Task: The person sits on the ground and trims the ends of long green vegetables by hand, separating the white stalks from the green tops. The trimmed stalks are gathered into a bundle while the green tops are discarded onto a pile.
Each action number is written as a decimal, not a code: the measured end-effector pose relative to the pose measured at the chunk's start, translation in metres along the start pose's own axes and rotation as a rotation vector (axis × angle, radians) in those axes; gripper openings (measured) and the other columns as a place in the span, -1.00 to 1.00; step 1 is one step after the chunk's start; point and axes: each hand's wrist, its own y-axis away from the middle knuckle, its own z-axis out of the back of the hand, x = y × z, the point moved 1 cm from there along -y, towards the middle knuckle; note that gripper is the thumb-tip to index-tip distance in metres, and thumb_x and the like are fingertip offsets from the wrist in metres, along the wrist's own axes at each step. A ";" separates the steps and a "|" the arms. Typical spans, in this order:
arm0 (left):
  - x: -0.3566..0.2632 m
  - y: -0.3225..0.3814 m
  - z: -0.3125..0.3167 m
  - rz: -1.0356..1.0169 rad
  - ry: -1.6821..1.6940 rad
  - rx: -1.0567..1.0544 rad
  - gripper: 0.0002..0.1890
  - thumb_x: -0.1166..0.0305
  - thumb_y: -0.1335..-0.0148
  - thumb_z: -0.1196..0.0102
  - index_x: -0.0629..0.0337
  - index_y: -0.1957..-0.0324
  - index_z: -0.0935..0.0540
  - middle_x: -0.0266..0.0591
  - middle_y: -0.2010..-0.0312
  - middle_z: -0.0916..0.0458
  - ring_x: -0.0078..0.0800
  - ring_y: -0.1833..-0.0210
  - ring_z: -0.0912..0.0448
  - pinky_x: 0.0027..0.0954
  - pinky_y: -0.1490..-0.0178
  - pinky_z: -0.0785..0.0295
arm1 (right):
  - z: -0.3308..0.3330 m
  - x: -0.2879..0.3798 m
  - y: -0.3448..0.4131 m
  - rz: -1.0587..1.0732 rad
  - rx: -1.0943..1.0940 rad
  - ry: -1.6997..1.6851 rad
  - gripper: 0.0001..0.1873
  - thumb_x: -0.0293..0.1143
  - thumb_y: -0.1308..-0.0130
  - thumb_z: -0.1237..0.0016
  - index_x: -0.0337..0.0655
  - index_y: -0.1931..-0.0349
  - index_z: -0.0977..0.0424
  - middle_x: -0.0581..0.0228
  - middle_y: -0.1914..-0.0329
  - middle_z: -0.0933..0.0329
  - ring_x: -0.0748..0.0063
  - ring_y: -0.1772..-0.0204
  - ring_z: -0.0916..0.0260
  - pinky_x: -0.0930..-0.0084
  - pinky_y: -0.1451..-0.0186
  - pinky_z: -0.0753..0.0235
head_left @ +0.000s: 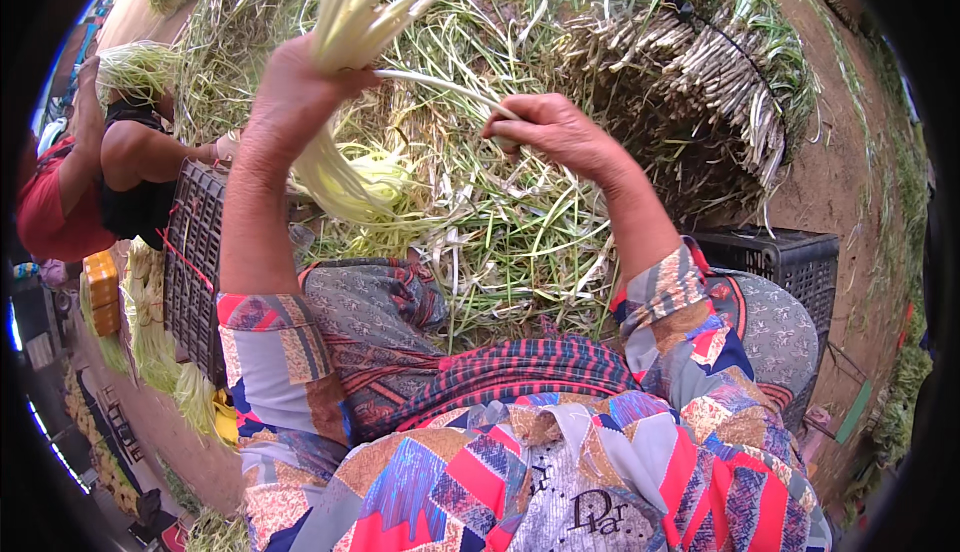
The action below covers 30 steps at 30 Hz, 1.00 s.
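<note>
My left hand (289, 94) is closed around a bunch of pale stalks (352, 30), probably blanched chives or a similar allium. Their thick white ends point up and away, while the long yellowish leaves hang below my fist. A single white stalk (442, 83) spans the gap between my hands. My right hand (551, 128) pinches its near end between thumb and fingers. Under the hanging leaves lies a small pile of pale yellow stalks (382, 169). Loose green leaves and whitish peelings (517, 244) cover the ground between my knees.
A large strapped bundle of unpeeled stalks (697, 64) lies at the far right. Black plastic crates stand at my left (196, 267) and right (795, 252). Another person (67, 192) sits at the left, with pale stalks (139, 68) by their hand.
</note>
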 end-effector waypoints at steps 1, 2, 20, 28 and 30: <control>0.003 -0.002 0.004 0.036 -0.044 -0.035 -0.67 0.35 0.02 -0.33 0.18 0.18 -0.62 -0.21 0.39 -0.65 -0.49 0.33 -0.61 -0.35 0.11 -0.53 | 0.014 0.001 0.006 -0.084 0.026 -0.026 -0.80 -0.34 -0.29 0.01 -0.26 0.19 -0.55 0.45 0.40 -0.51 0.70 0.35 -0.36 0.68 0.26 -0.42; 0.005 -0.003 0.009 0.072 -0.088 -0.068 -0.67 0.34 0.02 -0.32 0.18 0.17 -0.62 -0.20 0.39 -0.65 -0.49 0.33 -0.60 -0.34 0.12 -0.53 | 0.029 0.000 0.014 -0.138 0.017 0.014 -0.81 -0.35 -0.30 0.03 -0.25 0.20 -0.55 0.45 0.42 -0.51 0.70 0.36 -0.36 0.69 0.27 -0.41; -0.032 0.001 -0.051 -0.239 -0.174 0.097 -0.77 0.44 -0.03 -0.23 0.24 0.22 -0.60 -0.13 0.44 -0.65 -0.39 0.41 -0.62 -0.35 0.28 -0.50 | 0.000 -0.009 -0.043 0.156 -0.100 -0.453 -0.76 -0.25 -0.20 -0.09 -0.25 0.31 -0.57 0.46 0.61 -0.45 0.79 0.61 -0.22 0.72 0.59 -0.20; -0.012 -0.005 -0.017 0.102 -0.033 -0.262 -0.75 0.33 -0.02 -0.24 0.19 0.23 -0.65 -0.20 0.49 -0.65 -0.50 0.42 -0.61 -0.43 0.31 -0.48 | 0.025 -0.198 -0.082 -0.617 -0.387 0.761 -0.59 -0.13 -0.20 0.00 -0.25 0.07 -0.51 -0.09 0.14 -0.55 -0.05 0.06 -0.51 0.21 -0.01 -0.48; -0.008 -0.006 -0.015 0.097 0.028 -0.300 -0.75 0.34 0.01 -0.26 0.19 0.24 -0.66 -0.24 0.50 -0.65 -0.53 0.44 -0.59 -0.46 0.33 -0.43 | 0.006 -0.227 -0.063 -0.680 -0.355 0.982 -0.61 -0.12 -0.23 -0.01 -0.16 0.04 -0.49 0.04 0.09 -0.53 0.01 -0.01 -0.45 0.19 -0.07 -0.44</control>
